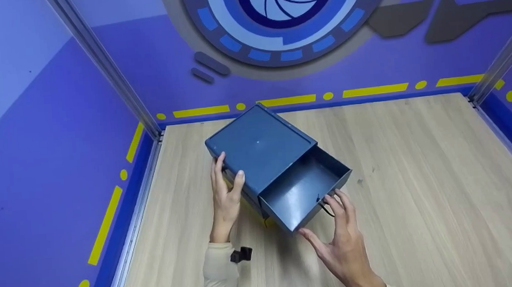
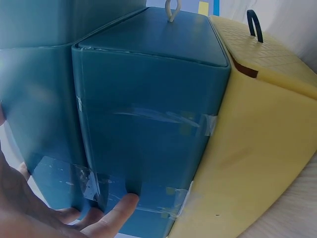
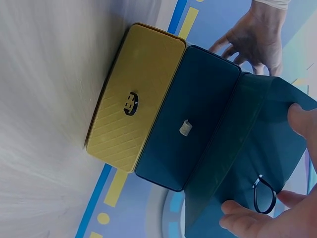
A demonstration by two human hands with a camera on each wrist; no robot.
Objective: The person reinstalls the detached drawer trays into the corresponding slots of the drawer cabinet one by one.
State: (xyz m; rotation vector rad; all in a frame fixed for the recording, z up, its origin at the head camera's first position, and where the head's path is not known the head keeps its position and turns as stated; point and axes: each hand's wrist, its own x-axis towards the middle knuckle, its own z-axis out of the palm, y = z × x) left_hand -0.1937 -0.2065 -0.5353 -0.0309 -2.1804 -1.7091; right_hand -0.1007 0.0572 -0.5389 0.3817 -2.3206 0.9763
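Note:
A dark blue drawer box [image 1: 261,147] stands at an angle on the table, its top drawer [image 1: 297,185] pulled partly out and bare inside. A black cord loop [image 3: 255,198] hangs on that drawer's front. Below are a closed blue drawer [image 3: 208,94] with a pale loop and a yellow one [image 3: 143,59] with a black loop. My left hand [image 1: 226,204] rests along the box's side, its thumb near the top edge. The right hand [image 1: 347,249] spreads over the open drawer's front, thumb at one corner and fingertips near the rim, beside the loop.
Light wood table [image 1: 421,186] surrounds the box. A purple-blue printed wall [image 1: 151,65] rises behind it, with side panels in metal frames at left and right. Clear tape [image 2: 158,119] crosses the box's side. A small black piece [image 1: 241,255] sits at the left sleeve.

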